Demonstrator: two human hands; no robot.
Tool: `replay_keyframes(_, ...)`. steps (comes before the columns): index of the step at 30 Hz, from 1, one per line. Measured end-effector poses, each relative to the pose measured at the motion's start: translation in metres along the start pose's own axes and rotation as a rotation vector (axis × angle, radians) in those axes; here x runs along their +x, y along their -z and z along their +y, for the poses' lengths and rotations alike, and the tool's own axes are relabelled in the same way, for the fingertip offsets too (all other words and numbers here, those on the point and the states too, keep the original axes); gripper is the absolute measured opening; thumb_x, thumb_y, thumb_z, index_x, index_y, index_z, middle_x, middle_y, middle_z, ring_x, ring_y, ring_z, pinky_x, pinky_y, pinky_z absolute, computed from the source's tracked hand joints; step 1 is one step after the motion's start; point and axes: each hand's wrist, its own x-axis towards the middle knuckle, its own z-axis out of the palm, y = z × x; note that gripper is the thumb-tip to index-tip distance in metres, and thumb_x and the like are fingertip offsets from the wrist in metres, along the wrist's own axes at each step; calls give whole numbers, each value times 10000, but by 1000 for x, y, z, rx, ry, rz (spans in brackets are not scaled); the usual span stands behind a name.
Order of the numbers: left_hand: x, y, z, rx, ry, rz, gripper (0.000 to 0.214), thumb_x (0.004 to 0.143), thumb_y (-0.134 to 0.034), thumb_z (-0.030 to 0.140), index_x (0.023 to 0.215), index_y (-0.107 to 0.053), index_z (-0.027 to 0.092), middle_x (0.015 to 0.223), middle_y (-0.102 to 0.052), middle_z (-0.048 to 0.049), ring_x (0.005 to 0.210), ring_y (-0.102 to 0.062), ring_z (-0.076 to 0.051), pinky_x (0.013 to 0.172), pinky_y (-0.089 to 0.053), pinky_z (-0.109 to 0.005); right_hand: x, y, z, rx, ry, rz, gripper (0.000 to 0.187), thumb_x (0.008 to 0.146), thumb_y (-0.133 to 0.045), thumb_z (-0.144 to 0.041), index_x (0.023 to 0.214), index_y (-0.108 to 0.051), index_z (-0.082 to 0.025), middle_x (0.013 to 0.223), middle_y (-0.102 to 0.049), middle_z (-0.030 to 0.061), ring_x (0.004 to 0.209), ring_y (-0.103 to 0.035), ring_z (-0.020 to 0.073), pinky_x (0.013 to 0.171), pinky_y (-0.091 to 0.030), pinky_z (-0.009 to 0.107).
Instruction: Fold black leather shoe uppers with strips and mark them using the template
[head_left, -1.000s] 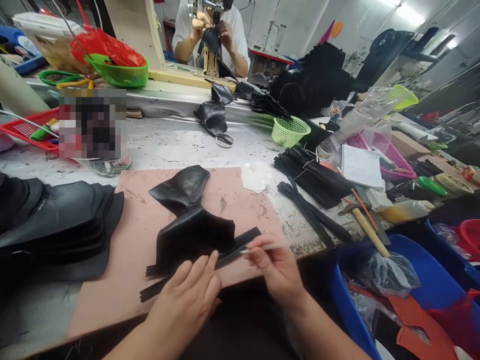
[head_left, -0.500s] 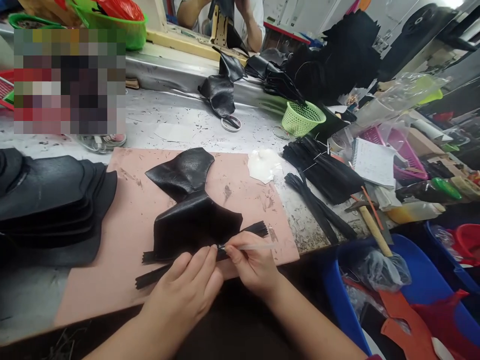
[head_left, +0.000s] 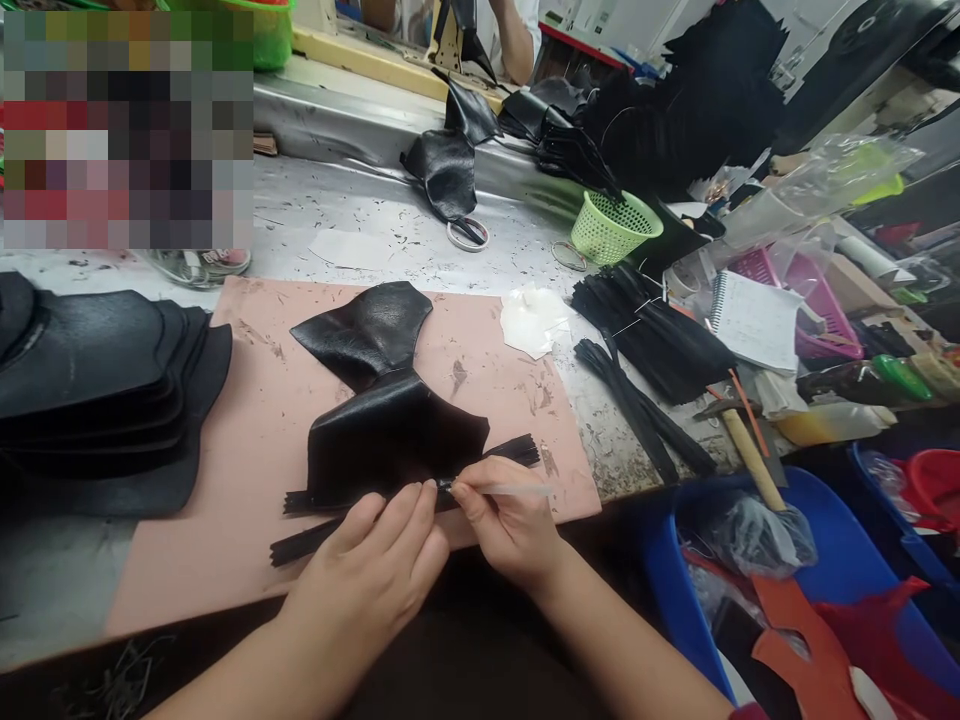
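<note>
A folded black leather piece (head_left: 397, 430) lies on a pink board (head_left: 255, 420), joined to a second leather panel (head_left: 371, 330) behind it. Black zipper tape (head_left: 514, 450) with jagged ends runs along its front edge. A second strip of tape (head_left: 304, 542) extends from under my left hand (head_left: 375, 575). That hand's fingers are together, pressing the tape and leather edge down; its thumb side is partly hidden. My right hand (head_left: 510, 515) pinches a thin translucent stick (head_left: 517, 489) like a pen refill, its tip at the tape beside my left fingertips.
Stacked black leather pieces (head_left: 97, 400) stand at left. To the right are a white scrap (head_left: 534, 320), bundled black strips (head_left: 652, 330), a green basket (head_left: 615, 235), a notebook (head_left: 754, 318) and a hammer (head_left: 754, 460). A blue bin (head_left: 667, 560) is below. Another person's arm (head_left: 514, 40) shows at the back.
The camera view has shifted slightly. Both hands stay at the leather edge, with the stick's tip still close to my left fingertips.
</note>
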Motion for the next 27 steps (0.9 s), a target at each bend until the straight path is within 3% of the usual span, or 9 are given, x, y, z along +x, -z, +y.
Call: replay_keyframes(27,-2,-2,1,-24,4,-54,316,900,-333,124,806,-629,180,1012,-705,-73,958,-604,-191,857,-322,-344,-1,-1,1,-4,60,-3,113,829,-491,-110,768,-581,-140,637,-623,49,557,-547,134,540,-458,256)
